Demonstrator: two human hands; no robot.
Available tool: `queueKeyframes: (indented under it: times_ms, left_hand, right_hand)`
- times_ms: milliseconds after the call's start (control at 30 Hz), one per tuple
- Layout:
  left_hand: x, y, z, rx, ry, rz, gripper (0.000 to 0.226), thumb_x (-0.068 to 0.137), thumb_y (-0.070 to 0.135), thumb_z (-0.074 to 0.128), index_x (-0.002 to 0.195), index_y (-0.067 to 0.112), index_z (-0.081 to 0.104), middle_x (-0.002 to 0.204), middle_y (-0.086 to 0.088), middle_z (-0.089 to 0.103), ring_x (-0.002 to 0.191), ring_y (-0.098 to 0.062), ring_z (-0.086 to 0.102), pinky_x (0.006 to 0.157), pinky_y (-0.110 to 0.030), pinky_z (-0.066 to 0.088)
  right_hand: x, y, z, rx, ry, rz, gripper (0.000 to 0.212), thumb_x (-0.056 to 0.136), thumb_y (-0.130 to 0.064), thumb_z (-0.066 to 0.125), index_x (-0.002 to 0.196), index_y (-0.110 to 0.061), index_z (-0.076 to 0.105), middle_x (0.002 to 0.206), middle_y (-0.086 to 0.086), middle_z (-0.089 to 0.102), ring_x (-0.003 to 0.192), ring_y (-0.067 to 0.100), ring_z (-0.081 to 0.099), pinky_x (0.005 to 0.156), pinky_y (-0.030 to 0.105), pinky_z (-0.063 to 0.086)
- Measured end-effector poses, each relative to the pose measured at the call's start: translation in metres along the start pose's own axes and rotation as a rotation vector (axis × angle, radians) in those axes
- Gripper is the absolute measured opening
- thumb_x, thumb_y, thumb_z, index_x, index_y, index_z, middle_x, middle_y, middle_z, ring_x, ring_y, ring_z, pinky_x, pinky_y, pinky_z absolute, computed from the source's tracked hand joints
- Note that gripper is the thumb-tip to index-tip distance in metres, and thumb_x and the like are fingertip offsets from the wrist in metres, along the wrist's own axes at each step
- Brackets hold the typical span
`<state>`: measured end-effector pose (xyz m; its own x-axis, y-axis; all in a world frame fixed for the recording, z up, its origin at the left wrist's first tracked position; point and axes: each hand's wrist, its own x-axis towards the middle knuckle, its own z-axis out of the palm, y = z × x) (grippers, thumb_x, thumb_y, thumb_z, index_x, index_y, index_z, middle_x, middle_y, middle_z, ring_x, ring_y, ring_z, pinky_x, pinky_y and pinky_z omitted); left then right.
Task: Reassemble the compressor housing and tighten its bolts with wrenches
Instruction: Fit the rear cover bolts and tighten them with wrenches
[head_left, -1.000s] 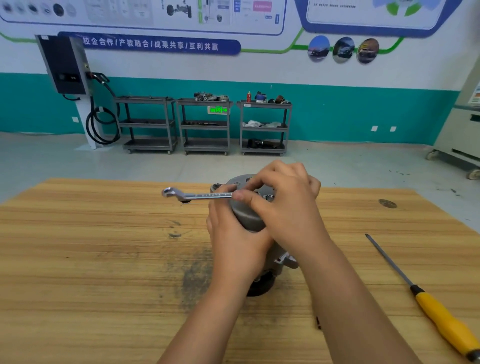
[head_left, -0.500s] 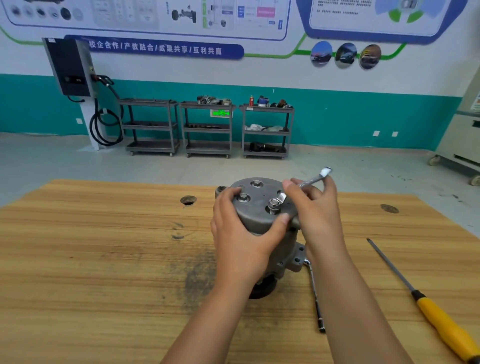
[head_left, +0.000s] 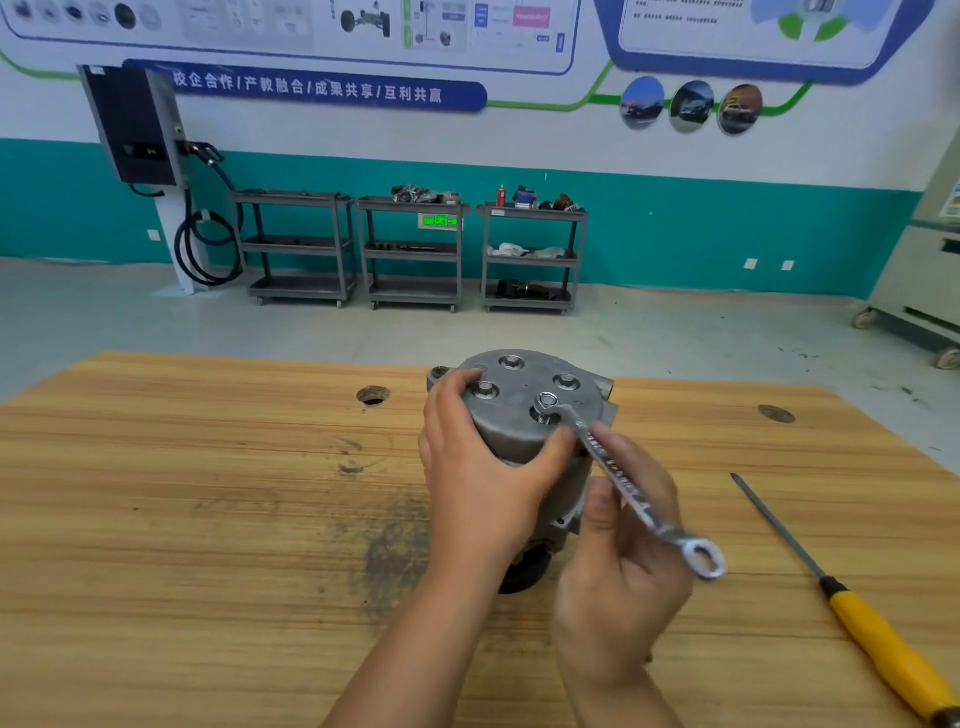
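The grey compressor housing (head_left: 524, 410) stands upright on the wooden table (head_left: 208, 519), its round end cover facing up with several bolts in it. My left hand (head_left: 483, 467) grips the housing's left side, thumb across its front. A silver combination wrench (head_left: 618, 478) has one end seated on the front bolt (head_left: 546, 401), and its handle points toward me and to the right. My right hand (head_left: 623, 561) holds the wrench's handle between thumb and fingers, with the ring end sticking out past the hand.
A yellow-handled screwdriver (head_left: 857, 623) lies on the table at the right, its tip pointing away. The tabletop has a round hole (head_left: 372, 396) left of the housing and another (head_left: 776, 413) at the far right. Three grey carts (head_left: 415, 254) stand by the far wall.
The wrench has swung clockwise round the front bolt, from pointing left, through far right, to pointing toward me. My right hand moved with it. My left hand has kept its grip on the housing.
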<state>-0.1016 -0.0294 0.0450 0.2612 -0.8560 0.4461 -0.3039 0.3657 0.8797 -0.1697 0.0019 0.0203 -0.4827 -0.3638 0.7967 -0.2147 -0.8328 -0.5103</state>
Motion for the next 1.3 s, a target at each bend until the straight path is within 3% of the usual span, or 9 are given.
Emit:
queueKeyframes:
  times_ms: [167,333,433,567,733,933,1133,1200,1300]
  left_hand:
    - [0.001,0.001,0.001,-0.069,-0.020,-0.008,0.071,0.058,0.064,0.066,0.117,0.038,0.035,0.128,0.008,0.043,0.120,-0.018,0.045,0.100,-0.037,0.040]
    - [0.002,-0.005,-0.001,-0.141,-0.025,-0.047,0.033,0.088,0.021,0.044,0.120,0.028,0.044,0.131,-0.007,0.050,0.120,-0.032,0.048,0.100,-0.048,0.041]
    - [0.005,0.004,0.000,-0.036,-0.002,-0.016,0.051,0.074,0.040,0.058,0.120,0.024,0.043,0.126,0.005,0.047,0.116,-0.024,0.048,0.096,-0.042,0.043]
    - [-0.001,0.005,-0.002,-0.026,-0.017,-0.020,0.060,0.054,0.054,0.061,0.108,0.050,0.034,0.125,0.015,0.039,0.121,-0.014,0.041,0.096,-0.041,0.044]
    - [0.000,0.005,-0.002,0.005,-0.020,-0.016,0.066,0.055,0.059,0.064,0.110,0.049,0.030,0.118,0.020,0.037,0.119,-0.014,0.041,0.093,-0.044,0.046]
    - [-0.002,0.004,-0.002,0.009,-0.003,-0.019,0.072,0.054,0.066,0.061,0.117,0.049,0.030,0.122,0.024,0.034,0.120,-0.010,0.038,0.097,-0.041,0.045]
    - [-0.001,0.000,-0.001,0.011,-0.010,-0.005,0.071,0.054,0.067,0.061,0.115,0.051,0.028,0.121,0.026,0.033,0.122,-0.010,0.037,0.099,-0.041,0.043]
    - [-0.001,0.000,0.000,0.015,-0.010,-0.001,0.071,0.055,0.067,0.061,0.114,0.052,0.028,0.120,0.027,0.033,0.122,-0.010,0.037,0.099,-0.041,0.043]
    - [-0.001,-0.001,0.000,0.013,0.004,0.014,0.071,0.054,0.067,0.061,0.115,0.050,0.029,0.122,0.025,0.033,0.122,-0.009,0.036,0.101,-0.040,0.041]
  right_hand:
    - [0.007,0.003,0.001,-0.244,-0.267,-0.257,0.026,0.093,-0.028,0.054,0.099,-0.010,0.072,0.098,-0.007,0.065,0.100,0.017,0.050,0.087,0.030,0.039]
    - [0.028,-0.004,0.022,-0.387,-0.240,-0.208,0.027,0.078,-0.035,0.066,0.071,-0.010,0.070,0.083,-0.005,0.058,0.091,0.013,0.044,0.079,0.038,0.038]
    - [0.051,-0.010,0.031,-0.497,-0.278,-0.063,0.031,0.071,-0.045,0.067,0.074,-0.015,0.063,0.086,-0.010,0.052,0.091,0.012,0.043,0.080,0.031,0.031]
    - [0.084,-0.013,0.036,-0.604,-0.659,0.074,0.031,0.068,-0.054,0.069,0.080,-0.030,0.054,0.088,-0.013,0.054,0.094,0.009,0.041,0.079,0.030,0.023]
    - [0.104,-0.009,0.045,-0.626,-0.898,0.200,0.028,0.069,-0.057,0.067,0.070,-0.030,0.059,0.069,-0.012,0.056,0.082,0.013,0.052,0.081,0.041,0.040]
    - [0.120,0.006,0.049,-0.867,-0.795,0.394,0.020,0.087,-0.039,0.058,0.099,-0.024,0.062,0.084,-0.007,0.059,0.098,0.022,0.055,0.087,0.036,0.034]
    - [0.113,0.022,0.031,-0.667,-0.464,0.643,0.089,0.077,-0.029,0.060,0.149,-0.021,0.008,0.103,0.002,0.062,0.105,0.026,0.053,0.100,0.043,0.033]
    - [0.103,0.025,0.025,-0.394,-0.268,0.731,0.098,0.077,-0.021,0.065,0.149,-0.025,-0.001,0.106,-0.002,0.064,0.096,0.018,0.061,0.087,0.035,0.051]
    - [0.089,0.027,0.017,-0.011,0.051,0.794,0.093,0.080,-0.005,0.066,0.148,-0.022,0.004,0.107,-0.004,0.068,0.078,-0.003,0.065,0.057,0.010,0.047]
